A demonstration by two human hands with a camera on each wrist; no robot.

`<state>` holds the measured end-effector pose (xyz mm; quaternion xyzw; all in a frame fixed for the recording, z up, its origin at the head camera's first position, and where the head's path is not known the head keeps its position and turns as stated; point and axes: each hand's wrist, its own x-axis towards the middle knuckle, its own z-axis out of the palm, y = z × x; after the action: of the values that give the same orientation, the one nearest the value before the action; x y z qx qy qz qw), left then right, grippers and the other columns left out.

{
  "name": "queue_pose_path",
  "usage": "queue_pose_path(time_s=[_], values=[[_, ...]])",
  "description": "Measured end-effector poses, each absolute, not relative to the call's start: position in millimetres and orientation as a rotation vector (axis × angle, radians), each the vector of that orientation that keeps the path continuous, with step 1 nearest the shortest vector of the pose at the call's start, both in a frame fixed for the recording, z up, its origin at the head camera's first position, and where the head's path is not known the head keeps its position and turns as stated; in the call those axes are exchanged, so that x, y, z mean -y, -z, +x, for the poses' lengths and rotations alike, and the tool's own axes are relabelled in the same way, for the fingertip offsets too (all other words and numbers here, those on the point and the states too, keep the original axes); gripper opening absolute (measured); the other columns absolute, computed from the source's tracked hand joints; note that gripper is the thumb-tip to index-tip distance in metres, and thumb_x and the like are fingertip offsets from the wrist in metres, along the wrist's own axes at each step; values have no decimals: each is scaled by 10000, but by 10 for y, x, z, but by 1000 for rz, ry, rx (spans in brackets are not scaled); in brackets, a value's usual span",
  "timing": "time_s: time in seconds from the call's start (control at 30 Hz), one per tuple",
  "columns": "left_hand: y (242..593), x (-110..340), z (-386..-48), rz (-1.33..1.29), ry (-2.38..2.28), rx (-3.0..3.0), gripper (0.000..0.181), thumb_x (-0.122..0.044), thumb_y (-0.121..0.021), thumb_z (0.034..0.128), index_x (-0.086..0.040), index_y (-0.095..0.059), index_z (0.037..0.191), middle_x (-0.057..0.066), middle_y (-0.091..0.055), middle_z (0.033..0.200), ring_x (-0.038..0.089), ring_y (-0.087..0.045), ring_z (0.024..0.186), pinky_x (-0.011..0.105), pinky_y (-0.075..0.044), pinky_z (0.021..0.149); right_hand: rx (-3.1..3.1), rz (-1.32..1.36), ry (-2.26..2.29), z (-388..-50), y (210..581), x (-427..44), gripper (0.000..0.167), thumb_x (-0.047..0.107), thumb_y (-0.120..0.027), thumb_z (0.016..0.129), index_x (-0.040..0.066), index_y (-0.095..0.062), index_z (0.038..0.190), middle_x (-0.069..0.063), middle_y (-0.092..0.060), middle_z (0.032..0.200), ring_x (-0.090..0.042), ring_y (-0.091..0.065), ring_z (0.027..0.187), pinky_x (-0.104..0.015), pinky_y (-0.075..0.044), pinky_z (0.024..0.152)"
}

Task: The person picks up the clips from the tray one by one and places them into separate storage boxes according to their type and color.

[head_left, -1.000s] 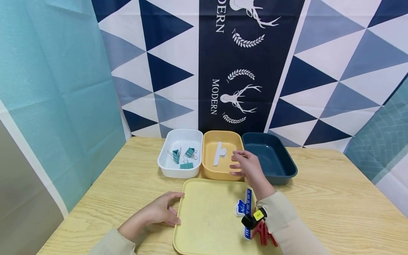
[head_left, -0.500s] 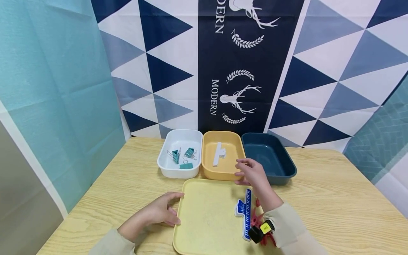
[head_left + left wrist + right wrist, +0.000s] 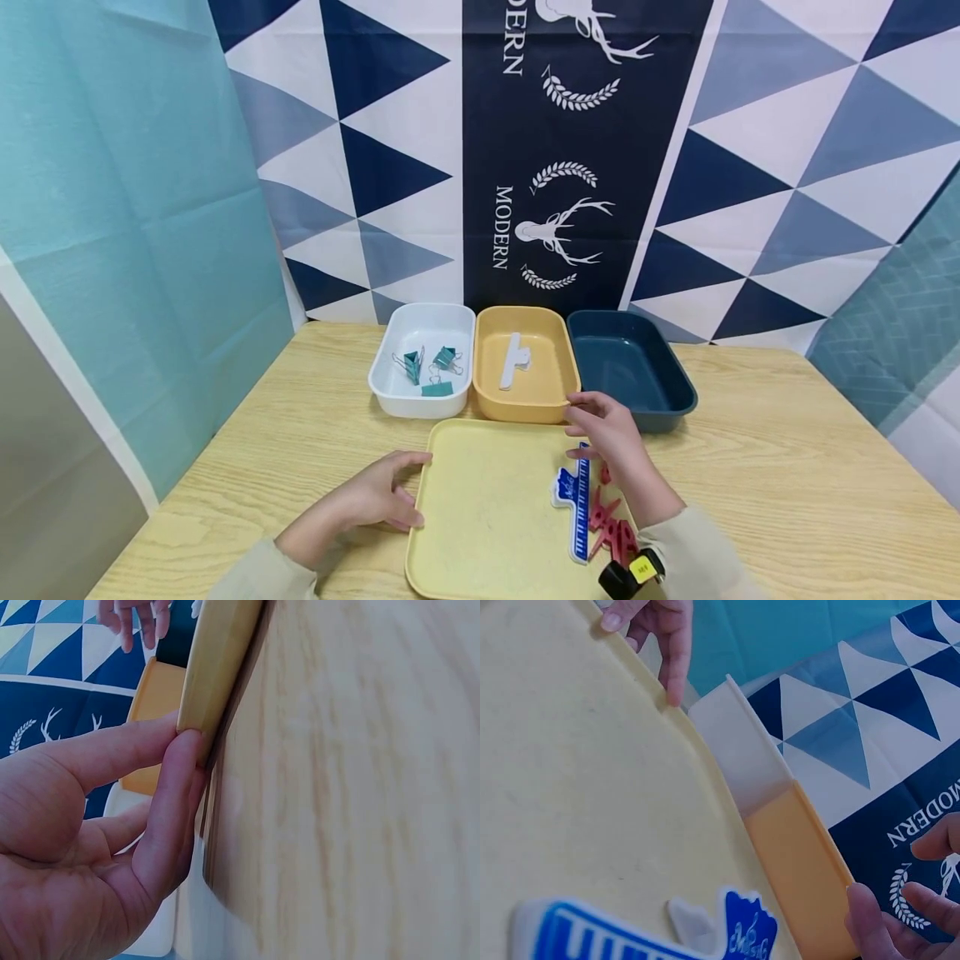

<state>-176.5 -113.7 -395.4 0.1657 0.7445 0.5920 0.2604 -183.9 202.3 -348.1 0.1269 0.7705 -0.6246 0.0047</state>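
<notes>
My left hand [image 3: 373, 497] rests at the left edge of the pale yellow tray [image 3: 487, 517], thumb and fingers spread along the rim; in the left wrist view its fingers [image 3: 184, 746] touch that rim. Over the tray's far right corner, my right hand [image 3: 611, 433] has loosely bent fingers and holds nothing. Just below it on the tray lies a blue and white ruler-like clip [image 3: 581, 508], also in the right wrist view as a blue clip [image 3: 750, 930]. Several red clips [image 3: 615, 533] lie right of it, close to my right wrist.
Three bins stand side by side behind the tray: a white bin [image 3: 423, 407] with teal binder clips [image 3: 437, 389], an orange-yellow bin [image 3: 525, 411] with a white clip [image 3: 511, 362], and a dark blue bin [image 3: 630, 367]. Patterned cloth hangs behind them.
My right hand has moved back toward me and to the right, from over the orange-yellow bin to the tray's far corner. More of the red clips now shows. My left hand has stayed in place.
</notes>
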Motion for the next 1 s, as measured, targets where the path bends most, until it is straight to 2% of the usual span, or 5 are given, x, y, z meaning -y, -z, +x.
queue_pose_path(time_s=[0.23, 0.47, 0.57, 0.8, 1.0], values=[[3956, 1139, -1756, 446, -1596, -2015, 824, 155, -719, 681, 47, -322, 1395, 179, -521, 953, 206, -612, 704, 371, -582, 640, -2393, 456, 1945, -1746, 3564, -2048, 388, 146, -557, 923, -14, -475, 1267, -208, -479, 1165, -390, -502, 1049, -378, -578, 680], [3934, 1136, -1746, 454, -1601, -2013, 817, 159, -721, 677, 51, -333, 1388, 164, -454, 1098, 214, -605, 755, 379, -582, 640, -2428, 489, 1888, -1651, 3625, -2067, 408, 154, -574, 901, -1, -480, 1266, -213, -461, 1186, -389, -520, 1071, -366, -567, 737], [3931, 1136, -1745, 454, -1599, -2011, 815, 154, -723, 680, 50, -334, 1388, 172, -462, 1086, 216, -606, 750, 379, -582, 636, -2474, 465, 1845, -1599, 3640, -2082, 404, 162, -580, 898, 1, -492, 1258, -226, -457, 1196, -372, -542, 1038, -368, -559, 770], [3930, 1134, -1750, 453, -1591, -2021, 817, 149, -726, 682, 48, -332, 1390, 163, -486, 1041, 214, -606, 744, 370, -581, 634, -2580, 426, 1713, -1542, 3690, -2113, 439, 168, -642, 861, 21, -521, 1257, -224, -449, 1259, -394, -464, 1113, -469, -489, 891], [3937, 1134, -1748, 453, -1594, -2023, 817, 147, -726, 680, 49, -334, 1389, 164, -488, 1055, 212, -606, 747, 371, -581, 636, -2679, 319, 1470, -1507, 3742, -2112, 566, 175, -766, 759, 86, -552, 1275, -235, -428, 1332, -439, -380, 1206, -566, -420, 934]])
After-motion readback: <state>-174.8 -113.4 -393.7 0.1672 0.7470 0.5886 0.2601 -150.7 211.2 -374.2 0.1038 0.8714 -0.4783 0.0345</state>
